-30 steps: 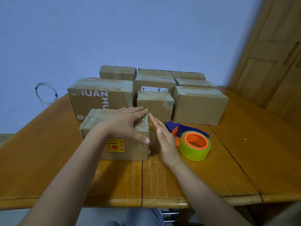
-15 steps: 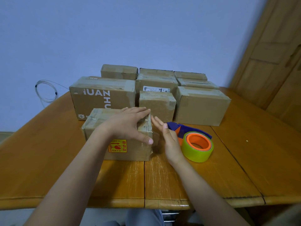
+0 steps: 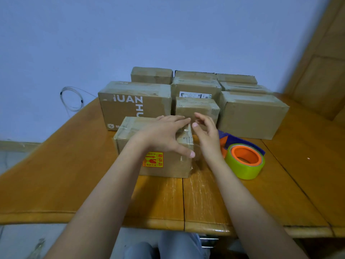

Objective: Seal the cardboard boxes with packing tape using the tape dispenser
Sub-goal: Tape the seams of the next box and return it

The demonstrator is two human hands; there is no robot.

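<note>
Risen right hand (image 3: 207,135) hides box (image 3: 149,146) end.

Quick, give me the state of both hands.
Left hand: open, pressing flat on the front cardboard box.
Right hand: open, holding nothing.

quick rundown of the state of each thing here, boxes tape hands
small cardboard box with the red and yellow fragile sticker: flaps closed, taped, left hand on top
left hand: flat on that box, fingers straight, thumb down its front
right hand: at the box's right end, fingers loosely curled
blue and orange tape dispenser with the green tape roll: lying on the table, untouched
cardboard boxes behind: closed, taped
</note>
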